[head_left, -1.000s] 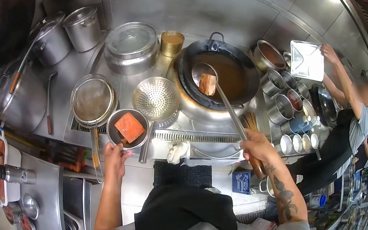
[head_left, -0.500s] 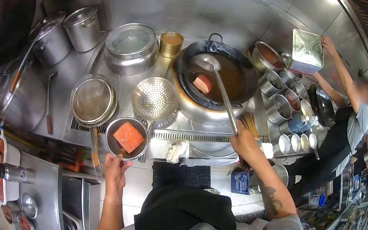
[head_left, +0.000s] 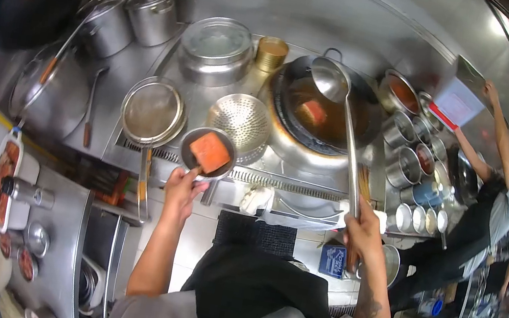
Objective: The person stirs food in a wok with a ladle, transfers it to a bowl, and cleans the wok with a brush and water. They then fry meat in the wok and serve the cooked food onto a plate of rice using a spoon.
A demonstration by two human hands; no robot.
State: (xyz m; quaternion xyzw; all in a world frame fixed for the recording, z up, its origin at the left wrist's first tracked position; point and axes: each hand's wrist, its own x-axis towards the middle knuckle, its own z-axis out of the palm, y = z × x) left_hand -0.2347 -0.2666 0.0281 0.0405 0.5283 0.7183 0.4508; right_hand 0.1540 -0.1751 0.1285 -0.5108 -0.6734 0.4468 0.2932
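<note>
Around the ladle point(head_left: 350, 142) curls the right hand point(head_left: 364, 233).

On the table point(head_left: 115, 90), from the skimmer point(head_left: 240, 121), the wok point(head_left: 368, 110) stands at two o'clock, a meat piece point(head_left: 313, 112) in it and the ladle point(head_left: 330, 82) over it. A tin point(head_left: 271, 56) sits between twelve and one, a wide pot point(head_left: 212, 69) at eleven, a strainer point(head_left: 151, 111) at nine. At seven, a pan point(head_left: 185, 156) in the left hand point(head_left: 182, 189) holds a block point(head_left: 210, 152); at four, the right hand point(head_left: 364, 233) has the ladle's handle point(head_left: 353, 181).
</note>
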